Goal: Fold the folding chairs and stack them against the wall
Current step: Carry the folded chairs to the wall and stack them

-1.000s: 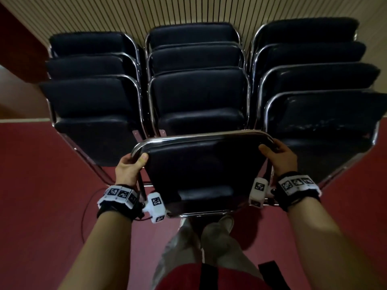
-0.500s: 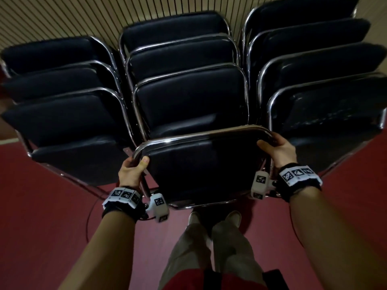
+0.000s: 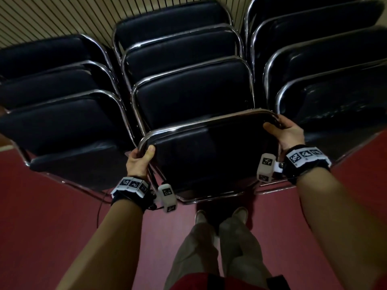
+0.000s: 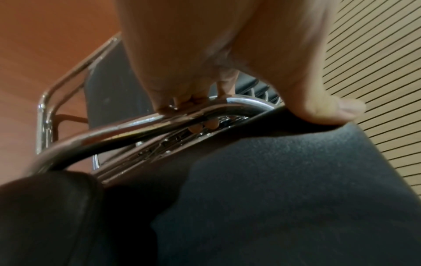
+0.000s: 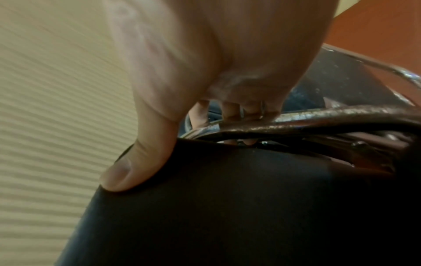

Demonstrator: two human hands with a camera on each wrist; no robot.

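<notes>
Nearest you, your trouser legs [image 3: 211, 245] and shoes stand on the red floor [image 3: 41, 227], the toes lost in the shadow under the folded chair [image 3: 209, 155] you hold upright in front of you. Your left hand [image 3: 139, 162] grasps its chrome frame [image 3: 201, 122] at the top left corner: the thumb presses on the black pad, and the left wrist view shows the fingers [image 4: 206, 124] curled behind the tube. Your right hand [image 3: 288, 132] grasps the top right corner the same way, thumb on the pad, fingertips only partly seen behind the tube. The chair's lower legs are hard to make out. Just beyond it stand three rows of folded chairs, the middle row [image 3: 188, 70] directly behind; the left row [image 3: 54, 101] and right row [image 3: 326, 70] are cut off at the picture's edges. Farthest is the slatted wall [image 3: 52, 15].
</notes>
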